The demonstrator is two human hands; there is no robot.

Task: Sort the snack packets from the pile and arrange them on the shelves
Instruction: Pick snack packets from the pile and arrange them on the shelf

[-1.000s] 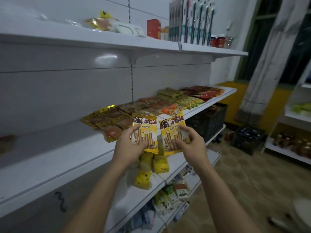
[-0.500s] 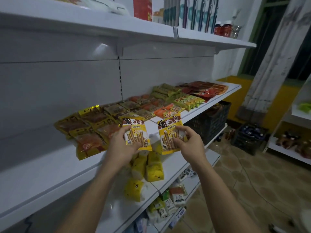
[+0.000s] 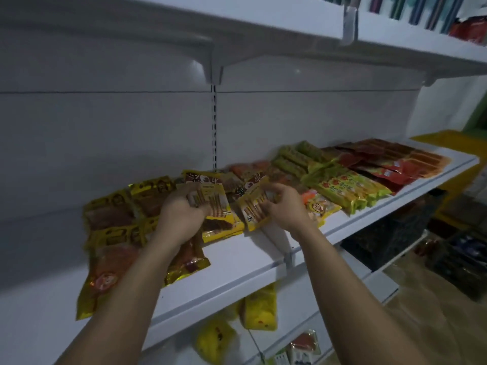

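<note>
Half a second ago I held these two upright out in front of the shelf lip. Now both have come in over the white metal middle shelf (image 3: pixel 245 256) and tipped back, so the placing has begun.

My left hand (image 3: pixel 181 214) has its fingers curled round one yellow-and-brown foil packet printed with biscuit sticks (image 3: pixel 210 196). My right hand (image 3: pixel 286 206) pinches its twin (image 3: pixel 254 206) by the right side. Both sit low over the row, between the flat yellow packets of brown snacks (image 3: pixel 113 214) and the orange packets; whether they touch what lies under them I cannot tell.

I judge the matching slot is right here — lay them down and let go.

A bare strip of shelf runs along the front edge below my wrists. The white upper shelf (image 3: pixel 290 30) is well above, so lifting out is free. The lime-green packets (image 3: pixel 342 188) lie near my right hand — I'd keep wide of those.
</note>
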